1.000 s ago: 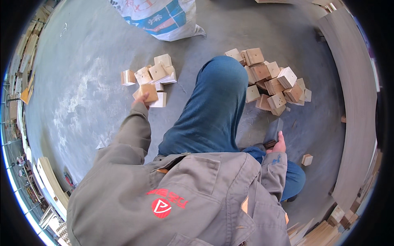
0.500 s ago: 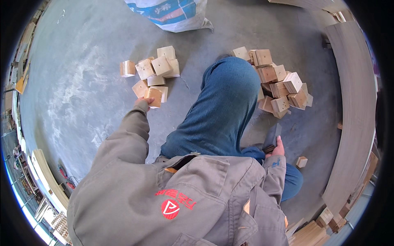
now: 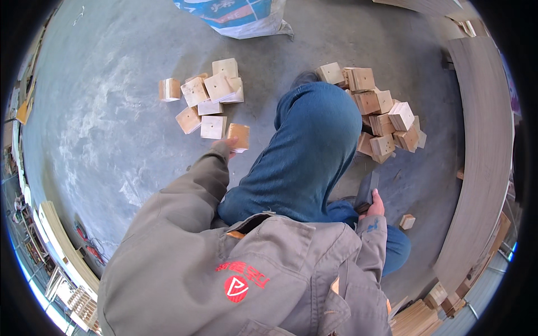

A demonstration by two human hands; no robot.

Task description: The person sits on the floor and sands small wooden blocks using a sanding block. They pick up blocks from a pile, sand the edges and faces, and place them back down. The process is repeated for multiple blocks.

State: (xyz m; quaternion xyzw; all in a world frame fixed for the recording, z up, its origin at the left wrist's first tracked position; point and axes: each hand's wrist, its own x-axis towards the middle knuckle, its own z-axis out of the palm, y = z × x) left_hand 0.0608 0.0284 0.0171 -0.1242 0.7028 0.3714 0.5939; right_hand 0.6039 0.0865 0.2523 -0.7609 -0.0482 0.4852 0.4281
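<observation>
Left of the frame's middle, our left hand (image 3: 230, 147) curls round the near edge of a tan, square wooden block (image 3: 239, 134), likely so it won't drop. Right of middle, our right hand (image 3: 374, 206) grips a dark grey, flat tool (image 3: 367, 188).

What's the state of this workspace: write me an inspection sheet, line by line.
Surface: grey floor, pale smears at left.
Job's things: left pile of wooden blocks; larger right pile.
Clutter: lone block at right; white-and-blue sack ahead.
Hands: left hand holds square block; right hand grips dark flat tool.
Cables: possible cord by red item at left, too small to confirm.
Surroundings: long wood-grain board at right; stacked boards lower left.
</observation>
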